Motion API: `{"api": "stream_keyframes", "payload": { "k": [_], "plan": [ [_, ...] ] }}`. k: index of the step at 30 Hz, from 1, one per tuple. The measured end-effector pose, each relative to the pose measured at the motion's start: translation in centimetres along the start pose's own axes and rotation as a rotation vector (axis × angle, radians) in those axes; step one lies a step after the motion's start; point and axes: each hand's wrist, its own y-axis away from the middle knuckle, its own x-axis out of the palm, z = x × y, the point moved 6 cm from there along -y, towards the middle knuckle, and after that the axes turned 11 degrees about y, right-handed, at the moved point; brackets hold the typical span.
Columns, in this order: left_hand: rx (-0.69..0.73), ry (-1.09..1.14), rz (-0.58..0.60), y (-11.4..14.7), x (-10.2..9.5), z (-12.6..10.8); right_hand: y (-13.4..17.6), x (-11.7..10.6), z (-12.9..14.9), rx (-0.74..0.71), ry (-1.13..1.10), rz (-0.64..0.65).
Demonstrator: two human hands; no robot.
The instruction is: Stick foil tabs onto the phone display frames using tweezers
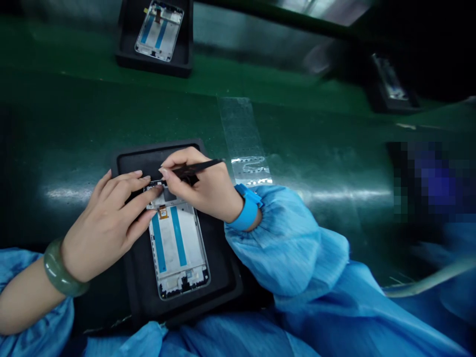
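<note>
Gripping black tool (204, 166) in right hand (208, 188); resting left hand (106, 220), unclenched, on phone (194, 243) beneath; risking scratches through slipping.

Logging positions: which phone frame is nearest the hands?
The lower frame, at the left hand; the upper-left frame and blurred upper-right one lie beyond.

A phone electronics workshop, by the look of it.
A green bench (316, 144) runs across the frame. At lower centre an opened phone (169, 243), its metal frame, blue strips (178, 238) and small orange connector (163, 213) bare, lies in a black tray (225, 290); a second phone (153, 38), similarly open, lies in another tray (154, 67) at upper left. A slim dark tool (199, 167) near the middle, a blue wristband (247, 215) and a loose blue smock (282, 243) at lower right suit such work.
</note>
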Motion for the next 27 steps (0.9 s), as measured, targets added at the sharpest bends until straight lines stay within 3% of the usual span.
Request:
{"api": "stream_keyframes", "payload": {
  "k": [4, 16, 24, 27],
  "plan": [
    [0.003, 0.004, 0.006, 0.02, 0.08, 0.11, 0.06, 0.09, 0.34, -0.054, 0.021, -0.015],
    [-0.014, 0.003, -0.006, -0.09, -0.14, 0.19, -0.27, 0.29, 0.26, -0.006, 0.104, -0.003],
    [-0.024, 0.016, 0.0, 0.0, -0.02, 0.34, -0.25, -0.29, -0.26, 0.064, -0.004, -0.049],
    [-0.019, 0.011, -0.008, -0.01, 0.0, 0.28, -0.25, -0.25, -0.08, 0.031, 0.008, -0.039]
  ]
}}
